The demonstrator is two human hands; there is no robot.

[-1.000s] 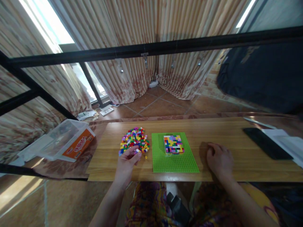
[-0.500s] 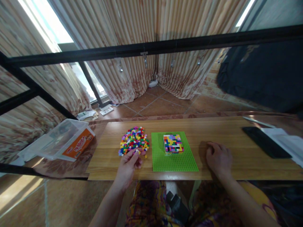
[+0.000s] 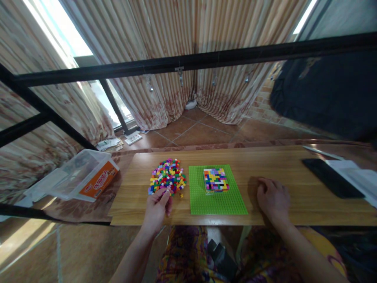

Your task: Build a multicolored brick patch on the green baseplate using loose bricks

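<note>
"What's on the left?"

"A clear plastic bin with an orange label. Then, on the wooden table, a heap of small coloured bricks. At its near edge, the left hand pinches a tiny whitish brick between thumb and forefinger."

"A good hold?"

"I'd say so: fingertips suit something that small, and a light pinch should let it turn without slipping. Just right lies a loose yellow brick, easily nudged. Next, a green baseplate bears a multicoloured block of bricks."

"And the right hand?"

"Resting on the table, fingers curled; whether they're closed, I can't tell."
</note>
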